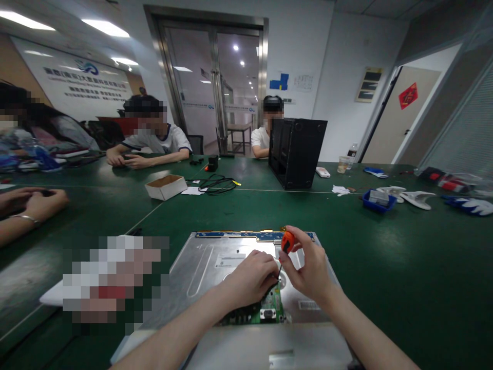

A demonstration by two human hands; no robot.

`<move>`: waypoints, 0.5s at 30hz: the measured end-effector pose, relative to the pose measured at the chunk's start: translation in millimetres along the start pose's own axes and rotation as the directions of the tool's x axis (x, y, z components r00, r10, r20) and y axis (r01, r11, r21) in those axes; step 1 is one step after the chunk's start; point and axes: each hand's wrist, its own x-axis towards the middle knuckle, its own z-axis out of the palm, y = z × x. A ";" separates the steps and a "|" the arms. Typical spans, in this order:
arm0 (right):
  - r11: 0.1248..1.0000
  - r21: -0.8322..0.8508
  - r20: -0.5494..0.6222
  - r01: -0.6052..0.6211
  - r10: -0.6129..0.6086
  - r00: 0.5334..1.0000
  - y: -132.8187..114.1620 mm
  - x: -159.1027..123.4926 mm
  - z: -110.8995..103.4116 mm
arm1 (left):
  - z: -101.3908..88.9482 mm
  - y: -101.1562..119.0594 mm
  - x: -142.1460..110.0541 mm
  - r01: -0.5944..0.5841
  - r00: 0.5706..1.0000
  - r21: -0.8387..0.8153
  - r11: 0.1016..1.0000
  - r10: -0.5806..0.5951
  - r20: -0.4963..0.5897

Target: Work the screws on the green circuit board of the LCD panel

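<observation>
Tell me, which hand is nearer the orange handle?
Right: the right hand holds the orange handle, while the left hand is lower, to its left.

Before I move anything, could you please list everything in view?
Table: 1, green, across view
Panel: 1, silver, on table
Board: 1, green, on panel
Strip: 1, blue, panel's far edge
Screwdriver: 1, orange, above panel
Box: 1, pale, beyond panel
Case: 1, black, table's far side
Tray: 1, blue, table's right
Cup: 1, clear, beyond tray
Glass doors: 2, clear, back wall
Co-workers: 3 or more, mixed clothes, around table
Other items: several, mixed, unclear
Left hand: 1, bare, over board
Right hand: 1, bare, holding screwdriver
</observation>
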 end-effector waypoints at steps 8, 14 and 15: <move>0.998 -0.065 0.001 -0.003 0.003 1.000 0.8 2.4 1.2 | 1.4 -0.2 -0.5 0.014 1.000 -0.011 1.000 -0.014 -0.005; 1.000 -0.024 0.008 -0.009 0.009 1.000 -0.4 -0.5 3.0 | -0.3 0.2 -0.4 0.006 1.000 -0.006 1.000 -0.006 0.007; 1.000 -0.015 0.005 -0.016 0.016 1.000 -0.3 -1.3 3.3 | -0.5 0.1 -0.5 0.003 1.000 -0.007 1.000 -0.003 0.009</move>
